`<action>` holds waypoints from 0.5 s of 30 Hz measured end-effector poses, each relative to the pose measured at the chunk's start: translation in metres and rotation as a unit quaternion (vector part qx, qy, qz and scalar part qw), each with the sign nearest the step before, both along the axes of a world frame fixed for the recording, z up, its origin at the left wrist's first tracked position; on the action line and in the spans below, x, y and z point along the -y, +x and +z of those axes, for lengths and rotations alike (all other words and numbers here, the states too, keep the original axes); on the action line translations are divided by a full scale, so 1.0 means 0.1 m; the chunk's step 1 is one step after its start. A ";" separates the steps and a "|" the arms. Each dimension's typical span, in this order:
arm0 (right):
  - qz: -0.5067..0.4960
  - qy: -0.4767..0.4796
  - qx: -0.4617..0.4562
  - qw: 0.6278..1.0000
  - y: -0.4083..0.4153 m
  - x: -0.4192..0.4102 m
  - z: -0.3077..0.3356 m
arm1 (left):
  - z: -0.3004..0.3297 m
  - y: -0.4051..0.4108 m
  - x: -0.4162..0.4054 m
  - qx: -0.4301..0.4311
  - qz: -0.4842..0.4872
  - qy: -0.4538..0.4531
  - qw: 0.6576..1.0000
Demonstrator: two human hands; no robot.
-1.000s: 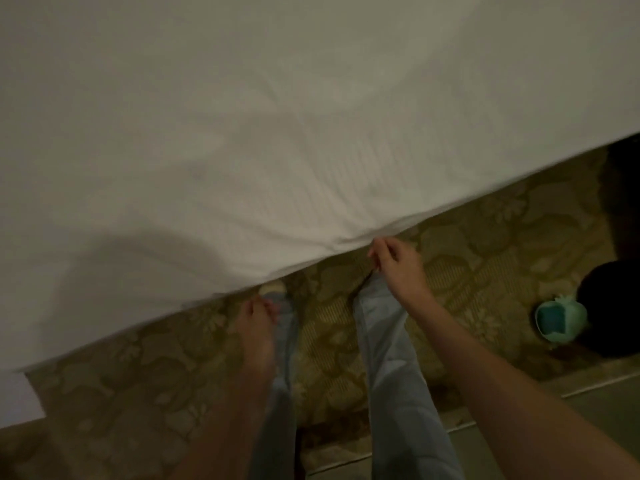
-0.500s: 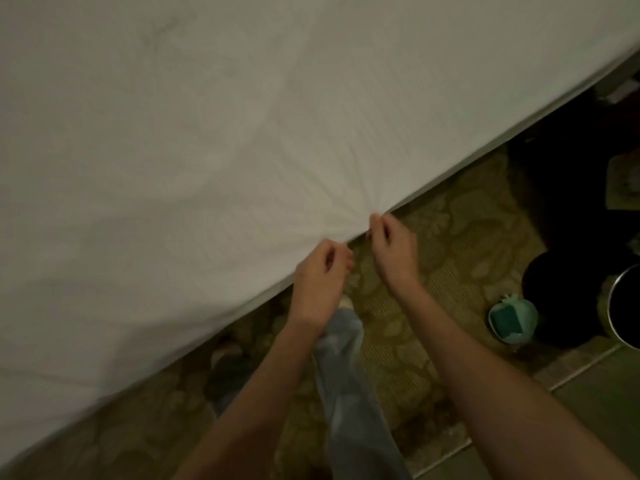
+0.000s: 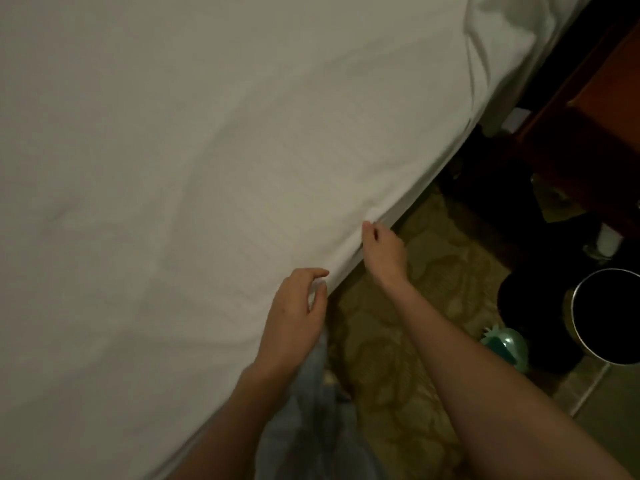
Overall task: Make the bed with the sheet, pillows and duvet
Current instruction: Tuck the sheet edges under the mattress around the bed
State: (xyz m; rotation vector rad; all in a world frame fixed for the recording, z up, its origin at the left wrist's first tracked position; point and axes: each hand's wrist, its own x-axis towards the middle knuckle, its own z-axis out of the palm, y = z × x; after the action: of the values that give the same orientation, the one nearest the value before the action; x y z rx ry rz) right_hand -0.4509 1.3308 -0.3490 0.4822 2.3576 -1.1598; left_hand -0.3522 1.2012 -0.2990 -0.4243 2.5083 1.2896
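Note:
A white sheet (image 3: pixel 207 168) covers the bed and fills most of the view; its near edge runs diagonally from the bottom left to the upper right. My right hand (image 3: pixel 382 249) pinches that edge between its fingertips, where small creases gather. My left hand (image 3: pixel 296 315) lies a little lower along the same edge, with curved fingers and the thumb apart from the forefinger, touching the sheet without a firm hold. Bunched white bedding (image 3: pixel 502 43) is heaped at the bed's top right corner.
A patterned olive carpet (image 3: pixel 408 358) lies beside the bed, under my jeans-clad legs (image 3: pixel 311 427). To the right stand a black bin with a metal rim (image 3: pixel 575 306), a small green object (image 3: pixel 509 344) and a dark wooden nightstand (image 3: pixel 588 150).
The view swung right toward the bed's corner. My left hand came up beside the right, then slid back along the edge and loosened. My right hand kept its pinch on the sheet.

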 end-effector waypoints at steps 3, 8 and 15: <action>0.102 0.061 -0.044 0.992 -0.06 -0.19 -0.06 | 0.00 -0.43 -0.05 -0.022 -0.034 -0.019 0.999; 0.088 -0.032 -0.019 0.995 0.13 -0.36 -0.15 | -0.03 -1.29 -0.27 -0.071 -0.114 -0.035 0.990; -0.129 -0.007 0.039 0.991 -0.91 -0.91 -0.11 | -0.06 -2.48 -0.69 -0.038 -0.221 -0.068 0.972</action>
State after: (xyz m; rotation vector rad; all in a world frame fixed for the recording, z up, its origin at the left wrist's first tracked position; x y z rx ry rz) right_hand -0.5418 1.4219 -0.3600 0.8315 2.2669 -1.2434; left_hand -0.5997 1.2704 -0.3053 0.1586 2.5628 0.9787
